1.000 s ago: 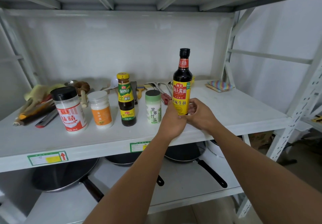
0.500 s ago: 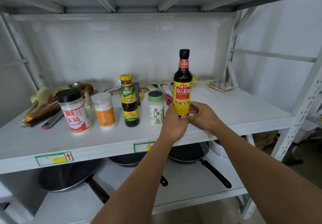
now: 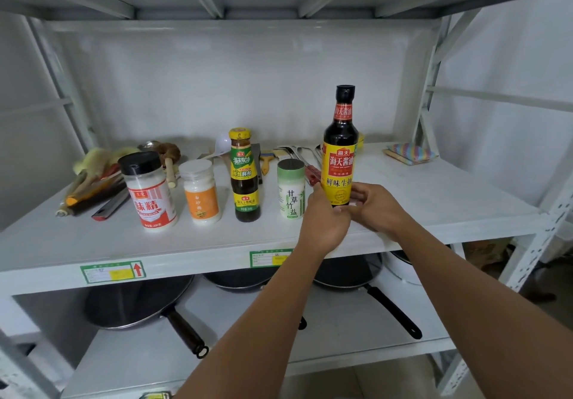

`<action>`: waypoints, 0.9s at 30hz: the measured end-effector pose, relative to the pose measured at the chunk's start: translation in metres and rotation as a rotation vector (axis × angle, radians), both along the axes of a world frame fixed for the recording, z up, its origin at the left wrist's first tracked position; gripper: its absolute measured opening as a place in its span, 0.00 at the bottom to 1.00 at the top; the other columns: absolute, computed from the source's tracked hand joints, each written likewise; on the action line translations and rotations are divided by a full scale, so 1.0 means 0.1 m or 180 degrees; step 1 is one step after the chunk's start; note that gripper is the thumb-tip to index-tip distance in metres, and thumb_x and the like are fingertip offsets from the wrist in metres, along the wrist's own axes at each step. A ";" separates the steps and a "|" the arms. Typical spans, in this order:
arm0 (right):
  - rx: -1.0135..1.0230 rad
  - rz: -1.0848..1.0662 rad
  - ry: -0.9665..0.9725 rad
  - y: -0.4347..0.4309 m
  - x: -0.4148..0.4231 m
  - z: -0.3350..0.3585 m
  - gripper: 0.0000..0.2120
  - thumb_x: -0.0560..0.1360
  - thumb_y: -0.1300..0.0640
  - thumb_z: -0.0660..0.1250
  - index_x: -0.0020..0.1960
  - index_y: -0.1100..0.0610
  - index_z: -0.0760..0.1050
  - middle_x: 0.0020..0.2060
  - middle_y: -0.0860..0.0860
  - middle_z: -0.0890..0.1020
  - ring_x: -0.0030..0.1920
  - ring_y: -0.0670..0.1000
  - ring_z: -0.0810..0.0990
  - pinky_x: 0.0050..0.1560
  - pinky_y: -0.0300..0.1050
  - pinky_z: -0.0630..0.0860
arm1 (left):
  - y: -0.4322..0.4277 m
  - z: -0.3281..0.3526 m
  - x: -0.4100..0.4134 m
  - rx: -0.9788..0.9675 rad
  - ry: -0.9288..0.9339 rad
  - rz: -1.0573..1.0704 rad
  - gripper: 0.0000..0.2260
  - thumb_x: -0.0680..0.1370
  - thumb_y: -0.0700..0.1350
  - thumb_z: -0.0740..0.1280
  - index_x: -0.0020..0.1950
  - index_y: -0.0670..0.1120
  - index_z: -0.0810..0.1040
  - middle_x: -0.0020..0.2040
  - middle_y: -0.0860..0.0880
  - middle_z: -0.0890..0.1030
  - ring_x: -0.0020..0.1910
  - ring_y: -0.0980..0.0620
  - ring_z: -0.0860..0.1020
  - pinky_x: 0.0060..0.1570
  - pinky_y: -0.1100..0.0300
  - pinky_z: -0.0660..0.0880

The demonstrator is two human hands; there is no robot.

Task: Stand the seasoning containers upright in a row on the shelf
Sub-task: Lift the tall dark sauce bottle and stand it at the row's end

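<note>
Head view. Shelf [image 3: 93,243]: five seasoning containers are stood upright in a row. From the left are listed a black-capped jar [image 3: 150,192], a white orange-labelled jar [image 3: 200,192], a yellow-capped sauce bottle [image 3: 245,175], a green-capped salt shaker [image 3: 291,189] and a tall soy sauce bottle [image 3: 339,147]. The soy sauce bottle's base is grasped by the left hand [image 3: 324,217] and the right hand [image 3: 376,209]. Utensils [image 3: 93,178] are laid behind.
</note>
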State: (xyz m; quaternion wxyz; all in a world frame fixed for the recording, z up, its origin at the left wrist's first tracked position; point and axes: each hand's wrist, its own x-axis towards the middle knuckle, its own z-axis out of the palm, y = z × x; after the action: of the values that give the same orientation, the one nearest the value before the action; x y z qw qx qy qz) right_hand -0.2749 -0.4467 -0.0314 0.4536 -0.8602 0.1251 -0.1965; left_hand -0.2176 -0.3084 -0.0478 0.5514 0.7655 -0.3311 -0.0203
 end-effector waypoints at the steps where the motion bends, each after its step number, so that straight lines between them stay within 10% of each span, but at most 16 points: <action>1: -0.0013 -0.0020 -0.0007 0.01 0.00 0.00 0.27 0.69 0.53 0.82 0.67 0.47 0.82 0.59 0.43 0.87 0.60 0.43 0.84 0.69 0.53 0.77 | 0.00 0.00 -0.01 -0.0036 0.0014 -0.0004 0.24 0.75 0.43 0.66 0.71 0.52 0.68 0.62 0.49 0.77 0.58 0.50 0.78 0.55 0.57 0.75; 15: -0.0089 -0.0059 0.0025 0.06 -0.01 0.04 0.43 0.55 0.35 0.77 0.69 0.47 0.80 0.62 0.45 0.86 0.62 0.46 0.83 0.70 0.56 0.76 | 0.00 0.04 -0.10 -0.0013 0.0076 0.0085 0.26 0.72 0.43 0.63 0.71 0.51 0.68 0.62 0.49 0.77 0.58 0.49 0.78 0.52 0.59 0.74; 27: -0.0191 -0.0146 0.0036 0.11 -0.01 0.04 0.35 0.64 0.45 0.82 0.70 0.49 0.78 0.62 0.46 0.85 0.61 0.47 0.83 0.69 0.55 0.77 | 0.01 0.05 -0.11 0.0038 0.0057 0.0138 0.25 0.75 0.39 0.65 0.71 0.49 0.68 0.62 0.49 0.77 0.57 0.51 0.78 0.50 0.63 0.72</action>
State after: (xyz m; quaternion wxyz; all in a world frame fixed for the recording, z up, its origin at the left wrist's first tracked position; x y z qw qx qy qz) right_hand -0.2759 -0.4353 -0.0274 0.4223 -0.8714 0.1415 -0.2056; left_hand -0.2286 -0.3074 -0.0433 0.5500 0.7756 -0.3092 -0.0172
